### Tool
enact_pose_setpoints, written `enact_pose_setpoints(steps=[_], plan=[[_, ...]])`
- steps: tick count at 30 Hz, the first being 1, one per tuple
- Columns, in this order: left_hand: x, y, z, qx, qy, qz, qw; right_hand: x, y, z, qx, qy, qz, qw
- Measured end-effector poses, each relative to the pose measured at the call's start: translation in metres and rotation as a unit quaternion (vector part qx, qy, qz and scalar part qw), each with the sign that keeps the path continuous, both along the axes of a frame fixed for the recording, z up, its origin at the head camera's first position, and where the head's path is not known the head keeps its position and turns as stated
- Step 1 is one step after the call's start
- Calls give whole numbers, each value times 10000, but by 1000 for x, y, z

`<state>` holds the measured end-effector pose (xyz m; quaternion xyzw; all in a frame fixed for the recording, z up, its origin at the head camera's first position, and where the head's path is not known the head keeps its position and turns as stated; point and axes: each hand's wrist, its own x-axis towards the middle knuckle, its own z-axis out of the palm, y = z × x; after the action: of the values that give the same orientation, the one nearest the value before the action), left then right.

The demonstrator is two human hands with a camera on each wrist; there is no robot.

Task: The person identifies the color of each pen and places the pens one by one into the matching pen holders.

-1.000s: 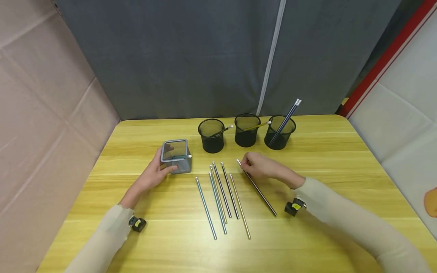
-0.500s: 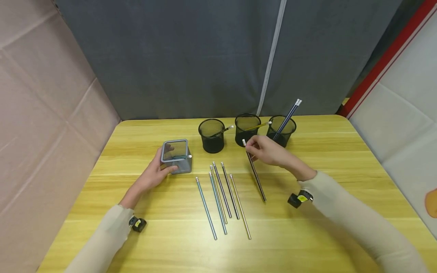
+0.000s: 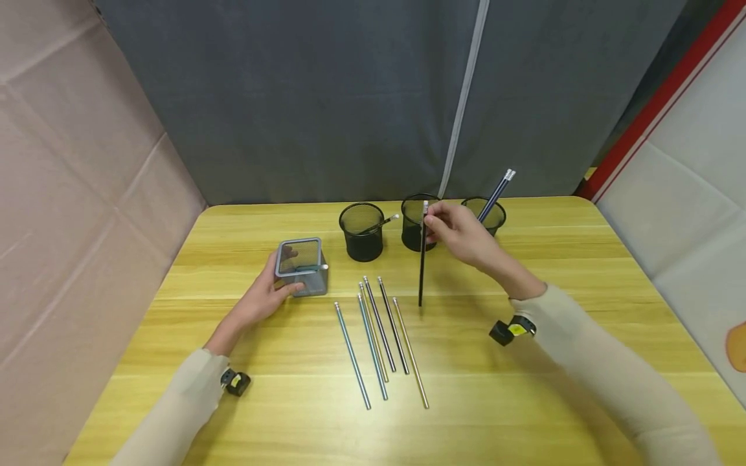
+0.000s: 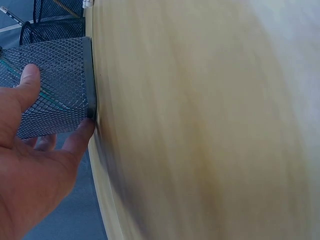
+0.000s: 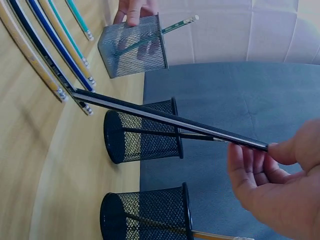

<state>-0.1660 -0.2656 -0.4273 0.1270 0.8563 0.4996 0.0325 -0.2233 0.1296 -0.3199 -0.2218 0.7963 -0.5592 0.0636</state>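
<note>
My left hand (image 3: 259, 301) holds the square grey mesh pencil cup (image 3: 311, 283) on the table, its thumb on the near side. A green pencil (image 5: 180, 24) leans inside that cup. The right hand (image 3: 466, 239) pinches a black pencil (image 3: 422, 268) near its eraser end and holds it nearly upright above the table. It is in front of the middle round black mesh cup (image 3: 410, 236), which the hand partly covers. In the right wrist view the pencil's lower end appears near the loose pencils. The left round cup (image 3: 364, 248) contains a black pencil (image 3: 383, 222).
Several pencils lie side by side on the wooden table (image 3: 280, 401): teal pencils (image 3: 351, 355), yellow ones (image 3: 410, 353), a blue one (image 3: 379, 323) and a black one (image 3: 393, 325). The right round cup (image 3: 498, 225), partly hidden, bears dark blue pencils (image 3: 498, 191). A grey curtain (image 3: 291, 103) hangs behind.
My right hand has lifted the black pencil off the table, moved it toward the round cups and turned it more upright. The left hand and its cup stay in place.
</note>
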Motion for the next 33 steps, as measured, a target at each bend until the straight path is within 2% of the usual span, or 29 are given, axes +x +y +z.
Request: enact_pose_setpoints(steps=[6, 13, 23, 29, 33], plan=[[0, 1, 0, 34, -29, 12, 10000, -5, 2, 5, -281, 308, -234, 9989], [-1, 1, 0, 60, -16, 1, 10000, -20, 7, 11, -817, 743, -599, 9921], [-1, 0, -1, 9, 36, 1, 10000, -46, 2, 24, -1818, 1199, -1143, 9693], [1, 0, -1, -18, 21, 24, 10000, -56, -7, 29, -2387, 1471, -1224, 9520], [1, 1, 0, -20, 13, 28, 10000, -59, -14, 32, -2542, 1734, -1262, 9431]])
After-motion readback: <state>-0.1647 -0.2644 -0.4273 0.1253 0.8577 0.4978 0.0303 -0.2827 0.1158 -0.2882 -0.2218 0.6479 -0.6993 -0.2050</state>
